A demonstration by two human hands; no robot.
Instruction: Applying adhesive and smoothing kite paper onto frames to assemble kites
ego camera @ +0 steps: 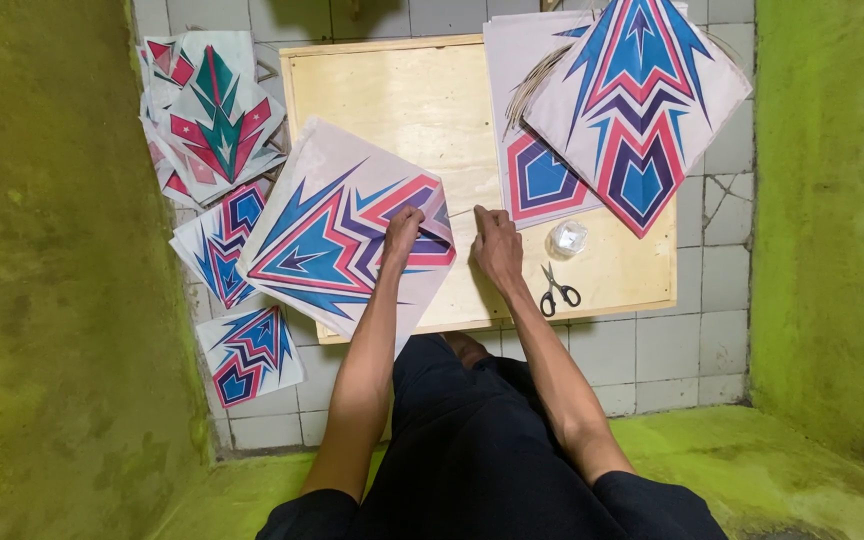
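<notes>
Head view looks straight down on a wooden board point(382, 90) laid on a tiled floor. The left hand point(402, 232) pinches the right corner of a patterned paper kite point(337, 235) — fingers closed on its folded edge. The kite spreads out to the left of that hand, half on the board and half over the tiles. The right hand point(495, 245) rests just beside it on the board, fingers curled narrow on a thin stick point(462, 212) that runs between the two hands. Scissors point(555, 290) and a clear roll of tape point(566, 238) lie just right of the right hand. More kites lie stacked at the upper right point(642, 90) and on the tiles at left point(214, 115).
</notes>
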